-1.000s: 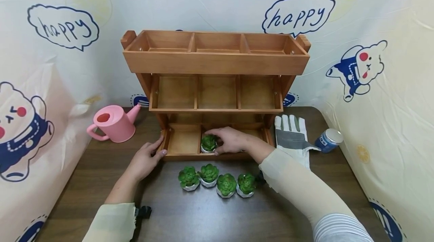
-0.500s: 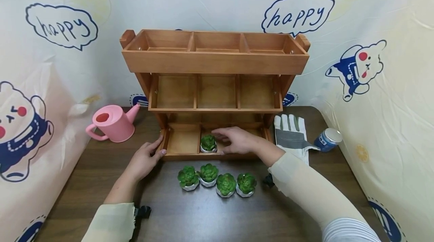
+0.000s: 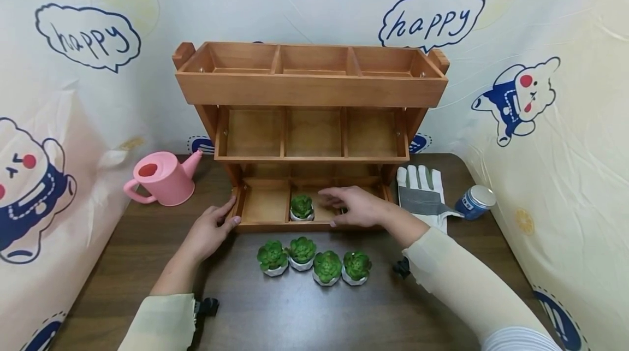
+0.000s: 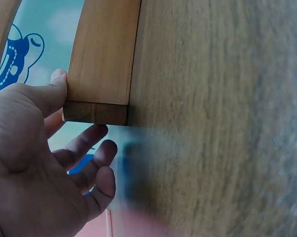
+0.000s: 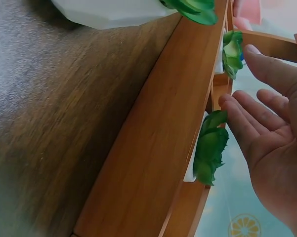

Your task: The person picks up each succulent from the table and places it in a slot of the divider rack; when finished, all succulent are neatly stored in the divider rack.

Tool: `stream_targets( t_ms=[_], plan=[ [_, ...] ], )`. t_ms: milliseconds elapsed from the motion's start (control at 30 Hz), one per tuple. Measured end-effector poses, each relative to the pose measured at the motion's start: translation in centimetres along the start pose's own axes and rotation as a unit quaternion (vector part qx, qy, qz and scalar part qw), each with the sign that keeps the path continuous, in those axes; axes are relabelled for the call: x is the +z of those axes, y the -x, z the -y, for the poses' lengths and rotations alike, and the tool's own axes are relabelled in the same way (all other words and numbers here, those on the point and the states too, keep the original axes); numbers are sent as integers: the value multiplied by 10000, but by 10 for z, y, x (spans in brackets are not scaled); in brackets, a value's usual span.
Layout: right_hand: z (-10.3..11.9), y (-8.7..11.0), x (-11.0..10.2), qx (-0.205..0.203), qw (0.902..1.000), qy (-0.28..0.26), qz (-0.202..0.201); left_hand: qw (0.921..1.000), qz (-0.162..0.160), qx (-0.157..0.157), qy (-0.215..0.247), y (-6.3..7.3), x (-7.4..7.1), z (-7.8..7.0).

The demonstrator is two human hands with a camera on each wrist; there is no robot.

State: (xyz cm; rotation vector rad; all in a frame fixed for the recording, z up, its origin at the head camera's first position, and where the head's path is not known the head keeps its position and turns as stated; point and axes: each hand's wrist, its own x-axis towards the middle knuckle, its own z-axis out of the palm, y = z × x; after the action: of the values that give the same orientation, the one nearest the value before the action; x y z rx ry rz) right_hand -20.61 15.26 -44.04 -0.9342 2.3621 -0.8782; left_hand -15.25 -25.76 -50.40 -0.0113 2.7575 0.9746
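A wood-grain tabletop carries four potted succulents, just before a wooden shelf whose lower left corner the left hand holds. In the bottom tier's middle compartment an upright succulent shows a green rosette above a white pot; the right hand, grip wide, has moved rightward off it. The right wrist view reveals another succulent, nearly hidden in the head view.

Both arms reach forward in pale sleeves. The left forearm angles up to a left hand with thumb extended and outer fingers loosely bent; its index fingertip is hard to make out. The right forearm slants inward, the right hand holding its thumb apart from lightly curved fingers.
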Motion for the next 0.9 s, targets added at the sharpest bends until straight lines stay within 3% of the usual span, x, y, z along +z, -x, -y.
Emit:
stream_targets(
  t_ms=[900],
  plan=[
    [-5, 42, 4, -209, 9968, -682, -375, 10000, 22, -57, 62, 0, 0, 0]
  ],
)
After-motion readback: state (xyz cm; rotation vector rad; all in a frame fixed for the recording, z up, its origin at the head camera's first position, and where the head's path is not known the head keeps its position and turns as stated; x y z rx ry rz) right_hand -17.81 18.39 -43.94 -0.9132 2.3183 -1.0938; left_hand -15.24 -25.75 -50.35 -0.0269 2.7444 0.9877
